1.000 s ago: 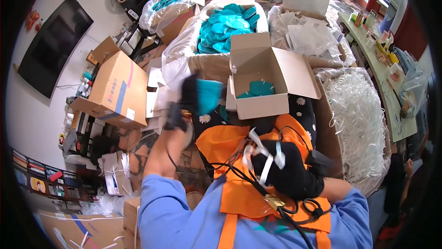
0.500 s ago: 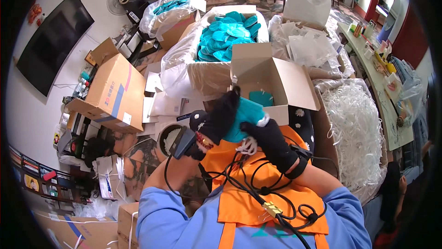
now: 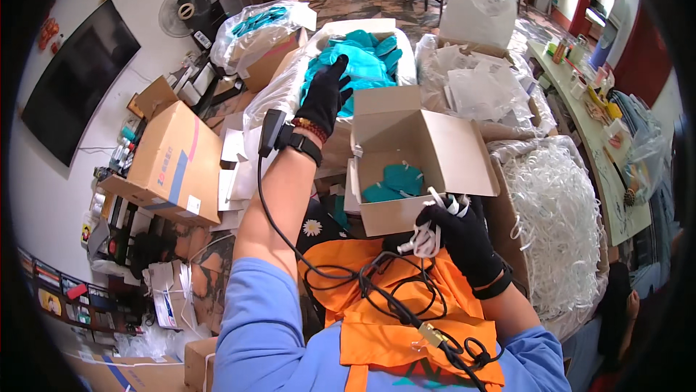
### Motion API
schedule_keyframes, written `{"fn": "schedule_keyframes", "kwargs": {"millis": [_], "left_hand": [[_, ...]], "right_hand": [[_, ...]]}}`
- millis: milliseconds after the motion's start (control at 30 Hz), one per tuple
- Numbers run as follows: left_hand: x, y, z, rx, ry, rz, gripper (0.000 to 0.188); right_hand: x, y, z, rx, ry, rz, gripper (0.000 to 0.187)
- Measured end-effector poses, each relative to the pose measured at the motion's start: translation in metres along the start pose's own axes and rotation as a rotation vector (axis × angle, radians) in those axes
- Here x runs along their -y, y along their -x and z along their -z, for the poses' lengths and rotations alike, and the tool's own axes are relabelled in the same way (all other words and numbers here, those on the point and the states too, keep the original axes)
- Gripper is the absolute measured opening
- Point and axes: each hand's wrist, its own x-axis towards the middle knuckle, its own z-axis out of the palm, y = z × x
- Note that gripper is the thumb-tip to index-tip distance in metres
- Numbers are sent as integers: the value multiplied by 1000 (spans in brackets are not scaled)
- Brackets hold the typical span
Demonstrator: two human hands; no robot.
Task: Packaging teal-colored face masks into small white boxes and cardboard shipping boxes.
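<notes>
My left hand, in a black glove, reaches out to the large lined box and lies over the near left part of a pile of teal face masks. Its fingers are stretched and apart, with no mask gripped; whether the fingertips touch the pile I cannot tell. My right hand, gloved in black too, is closed around a bunch of white elastic straps by the near right corner of a small open carton. Inside that carton lie a few teal masks.
At my right stands a box heaped with white straps. Behind it is a box of clear plastic bags. A brown carton stands at the left. A black cable runs across my orange apron.
The teal mask held between both hands is gone from them, and another lies in the small carton. My left hand has moved forward to the pile; my right keeps the straps.
</notes>
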Motion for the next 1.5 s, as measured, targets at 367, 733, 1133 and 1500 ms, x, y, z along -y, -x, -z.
{"fn": "schedule_keyframes", "kwargs": {"millis": [367, 733, 1133, 1500], "left_hand": [[84, 177, -116, 761, 545, 523, 68], [80, 190, -93, 605, -483, 95, 14], [106, 192, -70, 587, -941, -675, 40], [103, 192, -85, 472, 140, 255, 59]], "right_hand": [[30, -20, 41, 70, -887, -103, 28], [14, -19, 45, 49, -958, -48, 34], [-10, -9, 60, 33, -866, -45, 27], [-25, -3, 55, -83, -639, 99, 24]]}}
